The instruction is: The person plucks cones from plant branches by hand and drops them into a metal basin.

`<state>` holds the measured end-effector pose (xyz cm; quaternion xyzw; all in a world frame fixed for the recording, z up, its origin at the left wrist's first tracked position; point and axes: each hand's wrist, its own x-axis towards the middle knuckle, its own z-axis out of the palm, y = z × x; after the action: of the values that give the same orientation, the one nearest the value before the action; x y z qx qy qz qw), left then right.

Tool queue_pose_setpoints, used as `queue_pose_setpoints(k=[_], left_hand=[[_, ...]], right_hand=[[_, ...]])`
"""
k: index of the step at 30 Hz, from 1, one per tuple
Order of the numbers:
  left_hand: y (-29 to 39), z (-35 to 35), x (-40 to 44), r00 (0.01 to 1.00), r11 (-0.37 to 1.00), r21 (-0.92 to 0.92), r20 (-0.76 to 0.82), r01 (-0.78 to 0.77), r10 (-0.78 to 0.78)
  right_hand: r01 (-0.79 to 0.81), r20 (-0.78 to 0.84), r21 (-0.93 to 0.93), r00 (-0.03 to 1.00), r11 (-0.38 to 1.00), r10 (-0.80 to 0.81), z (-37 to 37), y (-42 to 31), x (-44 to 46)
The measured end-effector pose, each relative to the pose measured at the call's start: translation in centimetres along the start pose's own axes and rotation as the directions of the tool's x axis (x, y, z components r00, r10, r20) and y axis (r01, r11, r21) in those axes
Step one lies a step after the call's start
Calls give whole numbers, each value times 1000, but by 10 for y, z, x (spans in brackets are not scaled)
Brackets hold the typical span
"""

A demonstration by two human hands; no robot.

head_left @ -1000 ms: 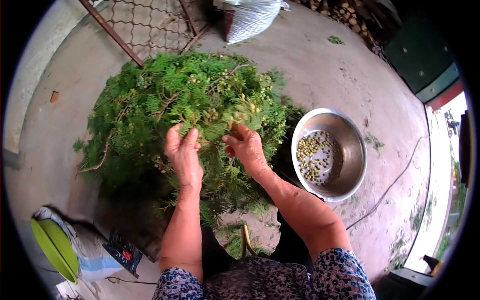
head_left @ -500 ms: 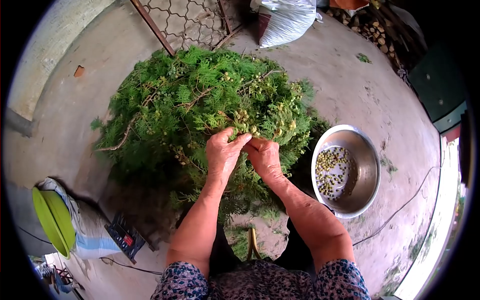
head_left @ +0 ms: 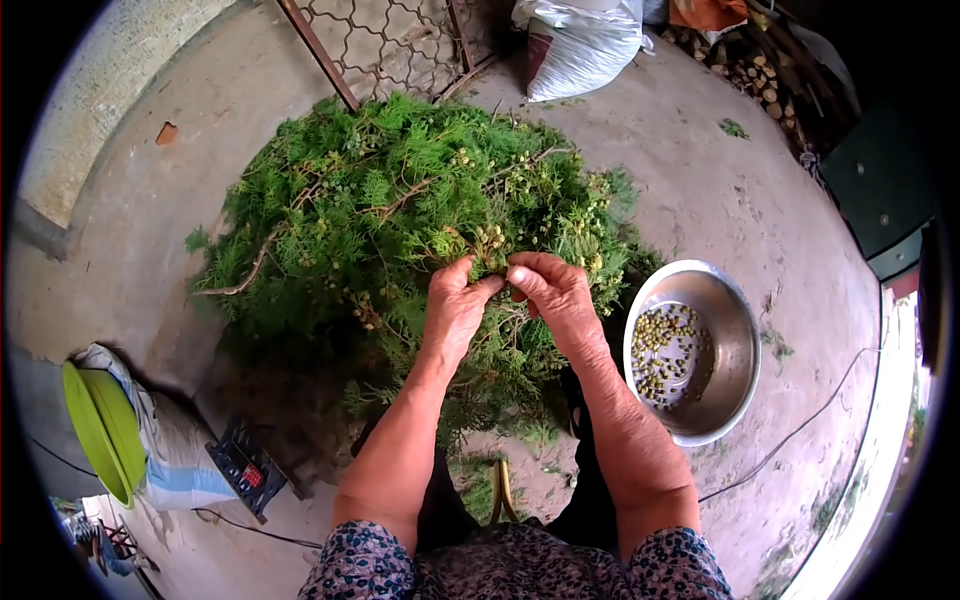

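Note:
A large heap of green conifer branches [head_left: 400, 190] lies on the floor in front of me, with small pale green cones [head_left: 490, 238] among the foliage. At its near side my left hand [head_left: 457, 305] is closed, thumb and fingers pinching a conifer sprig that bears cones. Close beside it, my right hand [head_left: 558, 298] has its thumb pressed to its bent fingers; whatever is between them is too small to make out. To the right stands a metal basin [head_left: 737, 350] with many small green cones [head_left: 665, 350] spread over its bottom.
A white sack [head_left: 580, 50] and stacked firewood [head_left: 760, 80] are at the far right. A metal lattice gate [head_left: 385, 50] stands behind the heap. At left are a lime green basin [head_left: 105, 430], a sack [head_left: 180, 450] and a black plastic crate [head_left: 248, 470]. A cable [head_left: 800, 430] crosses the floor.
My hands have drawn slightly apart, the right one moving right and turning so its thumb shows. The view has shifted a little; the basin stands where it was.

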<state>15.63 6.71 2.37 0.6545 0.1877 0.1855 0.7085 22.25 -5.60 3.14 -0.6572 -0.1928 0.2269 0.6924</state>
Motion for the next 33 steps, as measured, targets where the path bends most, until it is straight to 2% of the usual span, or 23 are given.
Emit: queue_pose_setpoints(k=[1,3,4,5,6,7,10,11,13,15,18,19,21,22,25,27,29,31,33], left_hand=[[0,-1,-1,1000,1000,2,0,2,-2],[4,-3,-3,999,969,246,20,35,-41],[5,-2,-4,998,964,260,22,50,-58],[4,-2,-4,998,964,260,21,51,-58],[1,-3,-4,994,984,157,60,86,-96],[0,-4,-3,986,991,54,101,125,-130],[-1,-6,-3,978,983,60,112,171,-177],[-2,-6,-3,976,983,37,116,180,-184],[3,-5,-4,974,982,30,125,187,-190],[8,-6,-4,972,981,23,133,191,-192],[15,-8,-3,972,979,22,116,204,-205],[18,-8,-4,972,979,21,115,204,-205],[23,-6,-8,983,974,156,52,164,-174],[18,-7,-6,983,974,155,53,166,-176],[9,-11,-1,980,960,263,146,94,-136],[22,-9,-3,958,943,243,117,227,-260],[17,-9,-1,972,960,220,121,172,-202],[13,-10,0,982,974,196,122,117,-142],[12,-13,0,976,911,404,151,86,-159]], right_hand=[[51,-20,-125,998,991,-54,4,0,0],[91,-75,-64,993,994,-96,9,5,-1],[39,-83,-21,996,999,-40,9,4,-2],[-13,-90,21,996,1000,15,9,3,-2],[-60,-78,112,995,992,69,9,2,-3],[-62,-77,112,995,992,70,9,2,-3],[-276,-43,346,950,897,309,9,4,-1],[-278,-44,347,949,896,311,8,4,0],[-357,7,481,915,801,403,6,4,0],[-366,11,445,915,817,404,5,3,0],[-323,159,449,946,833,281,-2,-4,4],[-324,161,448,946,833,281,-1,-6,5],[-327,135,395,945,858,298,3,-9,5],[-300,160,379,953,875,257,1,-6,4],[-316,197,324,944,892,263,-5,9,10],[-342,191,338,937,877,291,-3,3,8],[-284,123,529,958,800,258,1,-3,7],[-266,115,546,963,794,244,0,-6,9],[-223,116,401,974,889,192,-3,-4,10]])
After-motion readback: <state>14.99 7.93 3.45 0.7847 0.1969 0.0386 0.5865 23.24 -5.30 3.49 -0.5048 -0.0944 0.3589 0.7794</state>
